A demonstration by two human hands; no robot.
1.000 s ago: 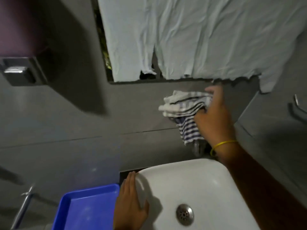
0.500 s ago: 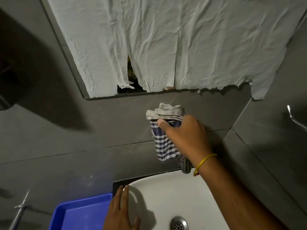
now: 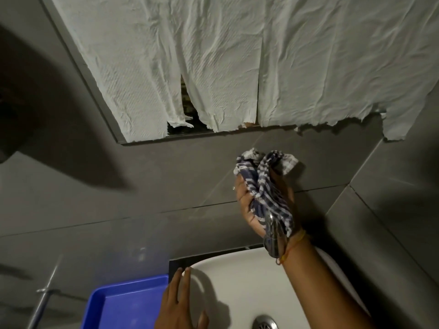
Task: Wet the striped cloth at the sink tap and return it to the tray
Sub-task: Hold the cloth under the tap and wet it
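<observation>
The tray (image 3: 128, 302) at lower left is bare where it shows, so the return step is not yet done. Just to its right the left hand (image 3: 180, 305) lies flat and spread on the sink (image 3: 237, 281) rim, holding nothing. Further right, the right hand (image 3: 259, 205) is raised in front of the wall above the basin, palm toward the camera, fingers closed round the bunched cloth (image 3: 263, 186). The tap (image 3: 273, 238) stands just below that hand, overlapping the cloth's lower edge. No water is visible running, and whether the cloth is wet yet cannot be told; by my reading the wetting is underway at best, with the carry back to the tray still to come. Against half a second ago, the hand has turned over, and the cloth, then hanging folded below the fingers, is now crumpled in the palm
</observation>
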